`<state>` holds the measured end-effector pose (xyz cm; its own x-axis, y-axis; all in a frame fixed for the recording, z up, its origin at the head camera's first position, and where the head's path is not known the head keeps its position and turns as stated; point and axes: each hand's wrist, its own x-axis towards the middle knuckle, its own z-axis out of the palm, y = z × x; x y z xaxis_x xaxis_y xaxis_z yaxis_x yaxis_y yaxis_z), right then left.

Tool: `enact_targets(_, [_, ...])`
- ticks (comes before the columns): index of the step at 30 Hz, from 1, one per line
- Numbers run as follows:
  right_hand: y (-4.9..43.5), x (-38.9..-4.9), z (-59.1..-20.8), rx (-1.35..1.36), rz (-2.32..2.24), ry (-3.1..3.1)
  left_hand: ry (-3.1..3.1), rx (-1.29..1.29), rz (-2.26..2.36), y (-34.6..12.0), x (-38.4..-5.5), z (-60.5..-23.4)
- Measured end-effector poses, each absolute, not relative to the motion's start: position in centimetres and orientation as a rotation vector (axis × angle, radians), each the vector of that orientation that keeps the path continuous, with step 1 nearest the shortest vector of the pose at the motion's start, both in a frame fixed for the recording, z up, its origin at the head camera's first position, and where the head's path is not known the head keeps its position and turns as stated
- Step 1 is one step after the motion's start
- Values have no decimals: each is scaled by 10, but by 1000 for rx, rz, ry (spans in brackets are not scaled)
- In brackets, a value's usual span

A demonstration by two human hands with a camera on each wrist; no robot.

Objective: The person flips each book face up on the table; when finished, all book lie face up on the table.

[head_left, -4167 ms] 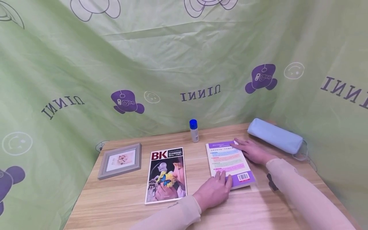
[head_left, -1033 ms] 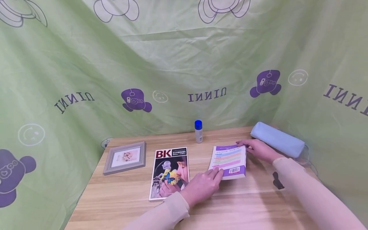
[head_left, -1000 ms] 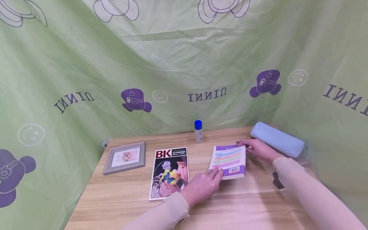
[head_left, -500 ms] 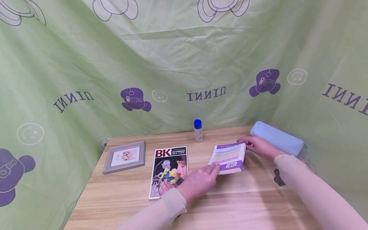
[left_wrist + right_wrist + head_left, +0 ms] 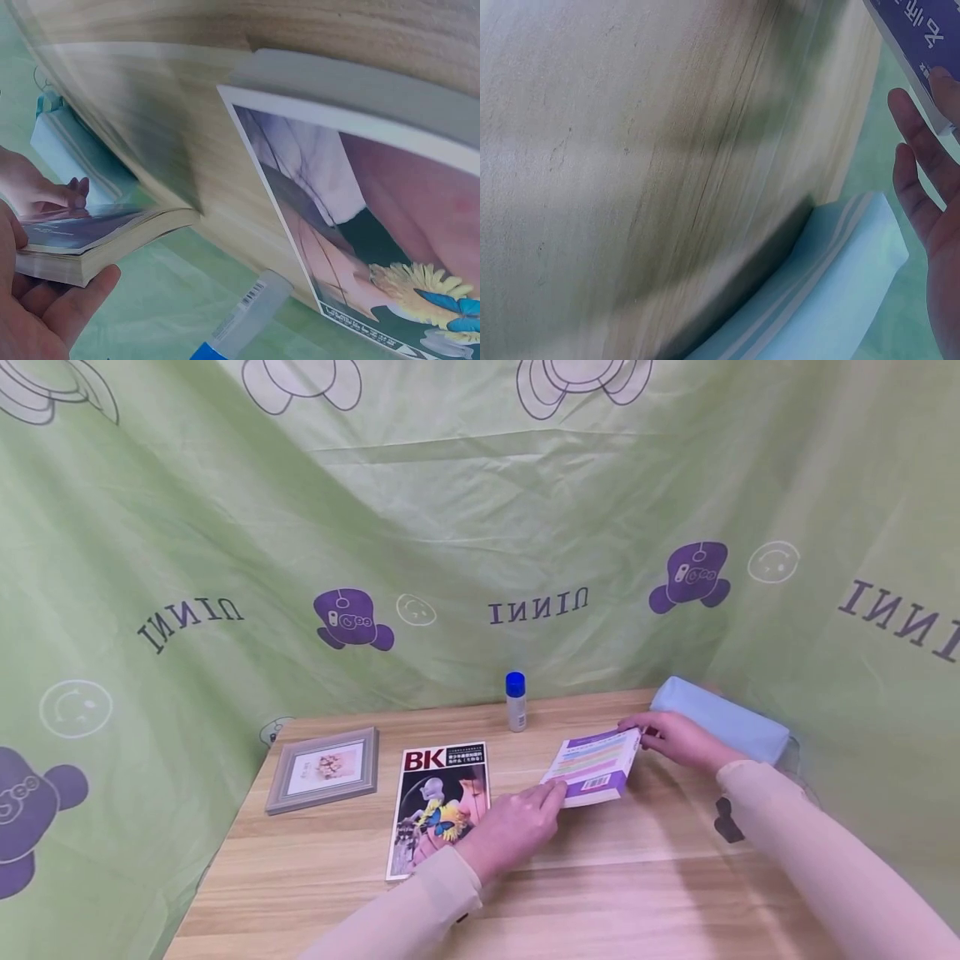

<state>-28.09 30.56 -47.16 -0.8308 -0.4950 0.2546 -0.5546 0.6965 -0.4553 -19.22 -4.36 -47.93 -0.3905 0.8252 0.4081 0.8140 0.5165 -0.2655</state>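
The left hand (image 5: 521, 818) pinches the near left corner of a white-and-purple paperback (image 5: 588, 766) between thumb and fingers; the right hand (image 5: 682, 742) grips its far right corner, two fingers spread clear of the cover. The block of pages tilts over the right half of the wood-grain table (image 5: 247, 877); whether an edge touches the surface cannot be told. A glossy book lettered BK (image 5: 441, 806) lies beside the left hand. A rectangular grey frame (image 5: 324, 768) lies by the left edge, a cylindrical blue-capped bottle (image 5: 516, 703) stands near the back edge, and a soft oblong pouch (image 5: 720, 718) occupies the back right corner.
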Motion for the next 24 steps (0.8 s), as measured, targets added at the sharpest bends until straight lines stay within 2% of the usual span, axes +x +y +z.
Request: enact_targets(24, [303, -284, -463, 867, 852, -2769, -2249, -1265, -34, -57, -202, -467])
